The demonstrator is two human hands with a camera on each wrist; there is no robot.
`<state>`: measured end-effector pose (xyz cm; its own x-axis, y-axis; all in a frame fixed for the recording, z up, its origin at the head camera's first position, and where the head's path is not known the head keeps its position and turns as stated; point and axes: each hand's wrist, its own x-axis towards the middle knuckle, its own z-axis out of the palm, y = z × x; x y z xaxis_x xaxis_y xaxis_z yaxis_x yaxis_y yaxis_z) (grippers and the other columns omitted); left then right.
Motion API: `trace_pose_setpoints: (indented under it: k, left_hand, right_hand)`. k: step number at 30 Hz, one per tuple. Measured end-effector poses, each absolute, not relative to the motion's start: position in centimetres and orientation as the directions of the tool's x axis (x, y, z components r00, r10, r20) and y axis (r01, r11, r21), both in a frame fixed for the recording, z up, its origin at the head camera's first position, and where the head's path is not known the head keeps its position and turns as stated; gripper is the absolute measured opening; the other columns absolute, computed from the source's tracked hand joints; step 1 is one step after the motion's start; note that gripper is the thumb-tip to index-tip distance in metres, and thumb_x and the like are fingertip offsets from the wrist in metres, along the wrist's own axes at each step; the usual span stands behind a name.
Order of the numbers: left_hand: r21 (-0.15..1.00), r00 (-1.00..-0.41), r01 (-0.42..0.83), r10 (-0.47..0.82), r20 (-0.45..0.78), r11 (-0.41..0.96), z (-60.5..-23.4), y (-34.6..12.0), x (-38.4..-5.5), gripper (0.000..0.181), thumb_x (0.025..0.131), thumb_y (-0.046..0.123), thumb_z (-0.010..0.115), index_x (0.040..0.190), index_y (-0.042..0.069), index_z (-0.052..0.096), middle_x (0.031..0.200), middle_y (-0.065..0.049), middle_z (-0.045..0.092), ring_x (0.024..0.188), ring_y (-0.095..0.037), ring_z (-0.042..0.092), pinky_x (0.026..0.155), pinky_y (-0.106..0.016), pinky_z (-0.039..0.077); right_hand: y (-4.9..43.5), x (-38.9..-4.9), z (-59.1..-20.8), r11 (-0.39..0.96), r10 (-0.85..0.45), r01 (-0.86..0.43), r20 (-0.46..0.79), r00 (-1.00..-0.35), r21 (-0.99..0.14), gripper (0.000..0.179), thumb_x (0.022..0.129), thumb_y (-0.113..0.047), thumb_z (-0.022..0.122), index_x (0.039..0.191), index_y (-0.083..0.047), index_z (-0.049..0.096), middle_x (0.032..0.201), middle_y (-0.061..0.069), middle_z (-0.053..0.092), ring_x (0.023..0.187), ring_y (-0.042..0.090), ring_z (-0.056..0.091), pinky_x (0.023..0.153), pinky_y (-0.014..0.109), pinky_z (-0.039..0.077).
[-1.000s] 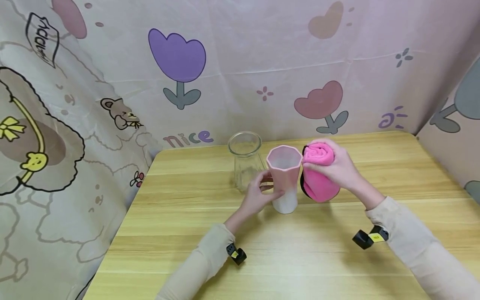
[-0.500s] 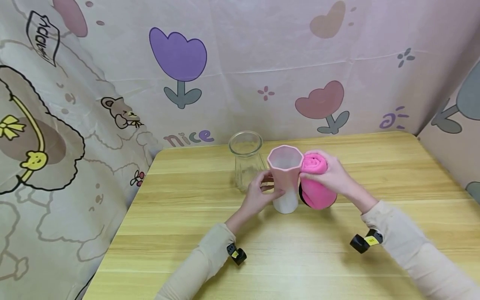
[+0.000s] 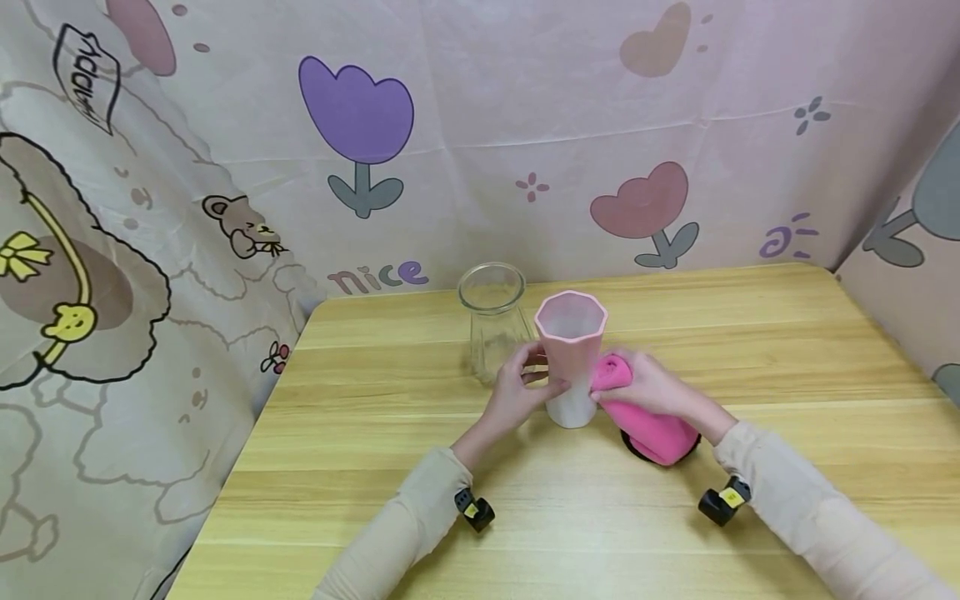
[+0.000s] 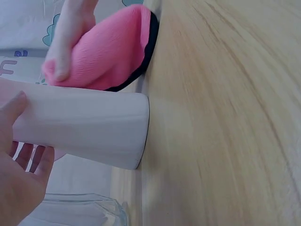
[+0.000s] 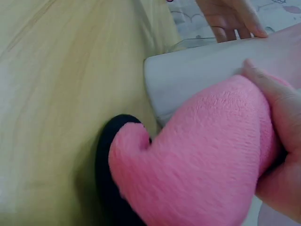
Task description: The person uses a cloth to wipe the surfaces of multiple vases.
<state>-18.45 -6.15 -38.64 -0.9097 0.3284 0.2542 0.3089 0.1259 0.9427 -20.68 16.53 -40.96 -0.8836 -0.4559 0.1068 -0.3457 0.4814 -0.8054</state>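
Observation:
A tall faceted vase [image 3: 573, 358], pink at the rim and fading to white at the base, stands upright on the wooden table. My left hand [image 3: 520, 387] grips it from the left, thumb in front and fingers behind. On the other side, my right hand [image 3: 645, 383] holds a rolled pink cloth [image 3: 660, 433] with a black edge. The bunched top of the cloth is against the vase's right side, and its loose end flares down toward the table. In the right wrist view the cloth [image 5: 202, 155] covers part of the vase [image 5: 202, 70].
Behind and left of the vase stands a clear glass vase [image 3: 491, 292], close to my left fingers. The wooden table [image 3: 360, 467] backs onto a printed curtain [image 3: 480, 108]. A black wrist camera sits on each sleeve.
My right hand has slid the cloth down the vase's right side, from near the rim to lower on its wall, and the cloth has tilted. The left hand and vase stay put.

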Motion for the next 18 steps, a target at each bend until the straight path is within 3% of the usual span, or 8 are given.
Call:
trace_pose_setpoints:
  k: [10, 18]
  left_hand:
    - [0.949, -0.915, 0.291, 0.326, 0.239, 0.121, -38.6, -6.2, -18.4, 0.055, 0.075, 0.002, 0.071, 0.123, -0.004, 0.045, 0.117, -0.019, 0.051, 0.106, -0.03, 0.051, 0.092, -0.04, 0.047]
    - [0.948, -0.913, 0.297, 0.325, 0.247, 0.112, -38.7, -6.2, -18.4, 0.055, 0.075, 0.001, 0.071, 0.123, -0.004, 0.045, 0.117, -0.02, 0.051, 0.106, -0.031, 0.051, 0.092, -0.041, 0.047]
  right_hand:
    - [16.3, -20.4, -43.0, 0.628, -0.502, -0.349, -0.02, -0.865, -0.696, 0.037, 0.07, -0.034, 0.077, 0.09, -0.008, 0.058, 0.079, -0.002, 0.058, 0.07, 0.012, 0.051, 0.064, 0.027, 0.046]
    - [16.0, -20.2, -43.1, 0.652, -0.477, -0.338, -0.02, -0.879, -0.679, 0.035, 0.068, -0.032, 0.078, 0.085, -0.008, 0.058, 0.072, -0.002, 0.057, 0.062, 0.011, 0.049, 0.055, 0.025, 0.044]
